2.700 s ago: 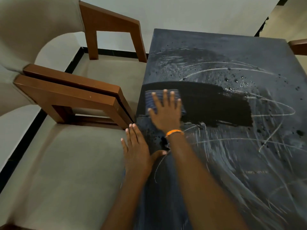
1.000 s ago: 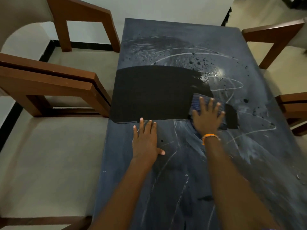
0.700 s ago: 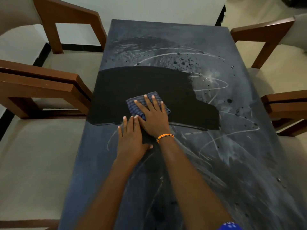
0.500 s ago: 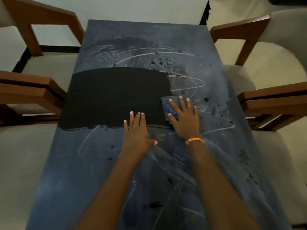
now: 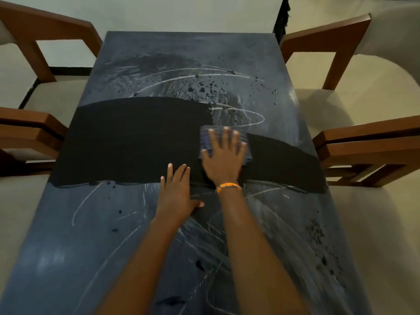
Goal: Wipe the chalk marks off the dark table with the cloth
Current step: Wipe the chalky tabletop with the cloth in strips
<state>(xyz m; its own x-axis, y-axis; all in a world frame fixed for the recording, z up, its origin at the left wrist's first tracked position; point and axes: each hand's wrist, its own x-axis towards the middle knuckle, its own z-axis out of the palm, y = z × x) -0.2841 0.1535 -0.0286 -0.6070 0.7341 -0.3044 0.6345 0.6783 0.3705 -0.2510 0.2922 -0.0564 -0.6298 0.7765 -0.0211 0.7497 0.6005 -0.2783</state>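
Observation:
The dark table (image 5: 68,246) runs away from me, covered in white chalk marks (image 5: 245,119) and dark water spots. A wet black band (image 5: 136,142) crosses its middle from the left edge to the right edge. My right hand (image 5: 223,160), with an orange wristband, presses flat with spread fingers on a folded blue cloth (image 5: 205,142), right of the table's centre and slightly blurred. Close beside it on the left, my left hand (image 5: 177,192) lies flat on the table with fingers together, holding nothing, at the band's near edge.
Wooden chairs with beige cushions flank the table: two armrests on the left (image 5: 29,133) and two on the right (image 5: 368,144). More chair frames stand at the far left (image 5: 45,28) and far right (image 5: 329,39). A pale wall lies beyond the far end.
My right hand has swept the cloth left and right across the table, widening the wet black band until it reaches the right edge. My left hand has stayed flat near the band's near edge.

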